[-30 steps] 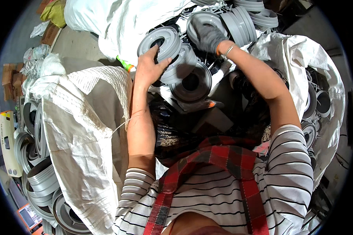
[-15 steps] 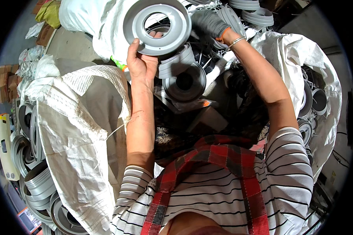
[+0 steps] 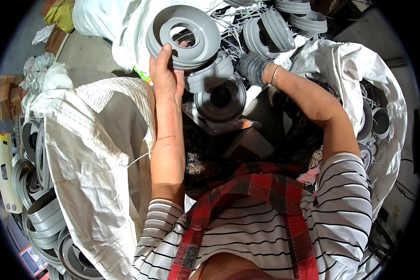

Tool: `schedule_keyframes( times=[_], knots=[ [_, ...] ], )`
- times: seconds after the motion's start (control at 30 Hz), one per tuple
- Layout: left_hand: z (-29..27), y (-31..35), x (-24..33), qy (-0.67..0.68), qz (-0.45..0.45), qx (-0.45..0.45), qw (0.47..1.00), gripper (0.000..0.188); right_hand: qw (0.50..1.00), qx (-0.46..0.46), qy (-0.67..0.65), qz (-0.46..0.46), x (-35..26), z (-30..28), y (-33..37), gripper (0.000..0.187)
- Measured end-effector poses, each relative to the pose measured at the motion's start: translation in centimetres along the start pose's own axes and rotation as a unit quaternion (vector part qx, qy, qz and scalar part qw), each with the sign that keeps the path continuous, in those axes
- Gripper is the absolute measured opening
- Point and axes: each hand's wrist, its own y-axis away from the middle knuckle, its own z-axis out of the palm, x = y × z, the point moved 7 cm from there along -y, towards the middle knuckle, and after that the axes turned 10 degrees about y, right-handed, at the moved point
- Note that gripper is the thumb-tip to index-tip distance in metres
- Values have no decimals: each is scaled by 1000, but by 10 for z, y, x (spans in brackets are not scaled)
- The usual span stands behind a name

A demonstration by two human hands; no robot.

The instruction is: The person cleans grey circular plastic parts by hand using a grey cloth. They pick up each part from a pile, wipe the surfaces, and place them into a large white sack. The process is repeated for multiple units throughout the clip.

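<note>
My bare left hand (image 3: 167, 77) grips a round grey plastic ring (image 3: 206, 41) by its near-left rim. The thumb lies on the rim, and fingertips show through the ring's centre hole. To the right, my right hand (image 3: 252, 69) wears a grey knitted glove and is beside a heap of thin grey plastic strips (image 3: 231, 35); its fingers are mostly hidden. Just below the held ring lies another grey ring (image 3: 209, 77) on its side. Nearer to me sits a grey flanged ring (image 3: 205, 106) with a dark round opening.
A white woven sack (image 3: 88, 172) stands at my left, and a second white sack (image 3: 345, 56) holds grey parts at my right. Stacked grey rings (image 3: 46, 217) fill the lower left. More grey rings (image 3: 277, 30) lie at the far right. A cream-coloured device (image 3: 5, 172) is at the left edge.
The ring in my left hand has tipped, showing its outer side wall, and sits slightly lower. My gloved right hand has come nearer to me, uncovering strips and rings behind it.
</note>
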Motion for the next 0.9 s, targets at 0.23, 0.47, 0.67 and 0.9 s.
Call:
schedule_keyframes(
  times=[0.23,0.47,0.67,0.9],
  knots=[
    [15,6,12,-30,56,4,998,41,928,276,-61,244,83,-71,20,31],
    [22,6,0,-54,4,5,999,37,925,245,-11,289,137,-47,13,26],
    [26,10,-5,-85,0,1,996,39,912,317,-65,252,108,-69,16,32],
    [33,20,-17,-21,-89,-59,994,48,776,479,-380,154,46,-143,33,30]
  ],
)
